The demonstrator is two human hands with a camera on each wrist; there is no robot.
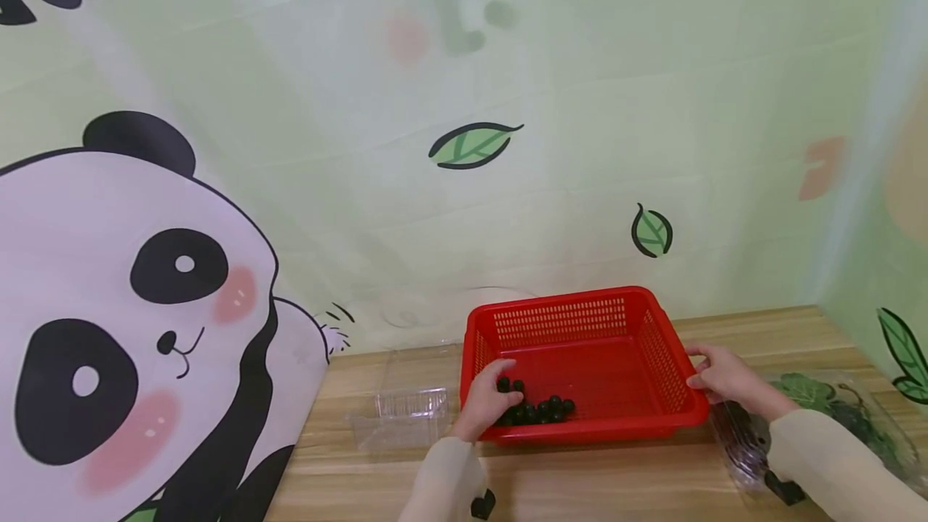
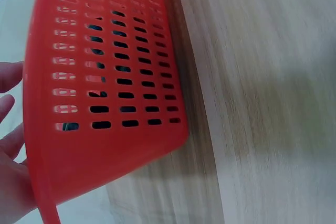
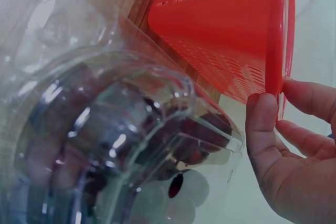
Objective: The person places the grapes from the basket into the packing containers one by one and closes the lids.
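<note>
Red basket [image 1: 580, 361]: a perforated plastic tray standing on the wooden table [image 1: 580, 482], close to the panda-print backdrop [image 1: 145, 304].
Dark berries [image 1: 536, 409]: a small heap of round black fruit lying in the basket's near-left corner; seen whole in the head view only, and glimpsed as dark spots through the wall slots in the left wrist view.
Left hand [image 1: 486, 401]: reaching over the basket's left rim, fingers bent down among the berries. Whether it pinches one, the pictures do not tell. The left wrist view shows only fingertips [image 2: 10, 108] beyond the basket's outer wall [image 2: 105, 77].
Right hand [image 1: 725, 377]: gripping the basket's right rim. The right wrist view shows the thumb [image 3: 265, 129] pressed on the outer face of the rim [image 3: 281, 35], with the fingers curled behind it; the head view shows only the back of the hand.
Clear box, right [image 1: 797, 425]: a transparent clamshell lying just beside the basket, under the right forearm, holding dark fruit and green leaves. The right wrist view shows its moulded lid [image 3: 105, 145] up close, with dark shapes inside.
Clear box, left [image 1: 406, 413]: a transparent clamshell lying open on the table just left of the basket; visible in the head view only.
</note>
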